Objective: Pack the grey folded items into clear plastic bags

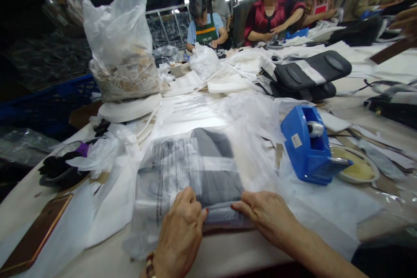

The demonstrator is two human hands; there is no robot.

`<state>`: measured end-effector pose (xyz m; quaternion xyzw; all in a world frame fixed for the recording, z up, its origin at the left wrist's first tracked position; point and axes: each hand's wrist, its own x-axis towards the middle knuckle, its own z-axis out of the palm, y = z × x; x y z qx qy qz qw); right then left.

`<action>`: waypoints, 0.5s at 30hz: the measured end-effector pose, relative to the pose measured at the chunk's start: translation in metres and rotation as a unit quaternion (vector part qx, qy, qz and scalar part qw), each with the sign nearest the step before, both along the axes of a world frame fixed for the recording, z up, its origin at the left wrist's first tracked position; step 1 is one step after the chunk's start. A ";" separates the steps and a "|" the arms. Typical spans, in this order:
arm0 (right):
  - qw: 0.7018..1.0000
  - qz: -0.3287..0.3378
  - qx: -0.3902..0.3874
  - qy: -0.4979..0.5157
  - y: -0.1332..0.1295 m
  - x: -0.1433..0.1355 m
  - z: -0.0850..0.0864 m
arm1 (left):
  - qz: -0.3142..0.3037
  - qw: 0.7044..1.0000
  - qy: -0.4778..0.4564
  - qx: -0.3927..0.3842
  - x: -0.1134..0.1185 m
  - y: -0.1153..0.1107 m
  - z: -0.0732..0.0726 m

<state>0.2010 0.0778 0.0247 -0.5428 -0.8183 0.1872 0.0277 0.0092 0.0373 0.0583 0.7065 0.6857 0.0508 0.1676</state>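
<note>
Cluttered with white fabric, the worktable (228, 256) carries a clear plastic bag (182, 169) holding a folded grey item, its near edge pinched by the left hand (179, 234) and right hand (267, 215), fingers curled shut; it looks light, limp and slippery, best held at that folded edge.

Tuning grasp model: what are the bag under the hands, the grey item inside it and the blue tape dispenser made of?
Bag: thin clear plastic film, glossy; it wrinkles, shows print and contents through it. Grey item: looks like matte fabric, folded; uncertain through the film. Tape dispenser: rigid moulded blue plastic, semi-gloss, hard edges.
</note>
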 end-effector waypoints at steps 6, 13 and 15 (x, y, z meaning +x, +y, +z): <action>0.950 0.008 0.312 0.011 0.006 0.034 -0.017 | 0.012 1.000 -0.027 -0.006 0.000 0.003 -0.004; 0.856 -0.171 0.476 0.108 0.013 0.104 0.010 | -0.027 0.996 -0.075 0.048 -0.017 0.003 -0.027; 0.849 -0.293 0.413 0.152 0.024 0.130 0.014 | -0.052 0.986 -0.109 0.115 -0.023 0.005 -0.041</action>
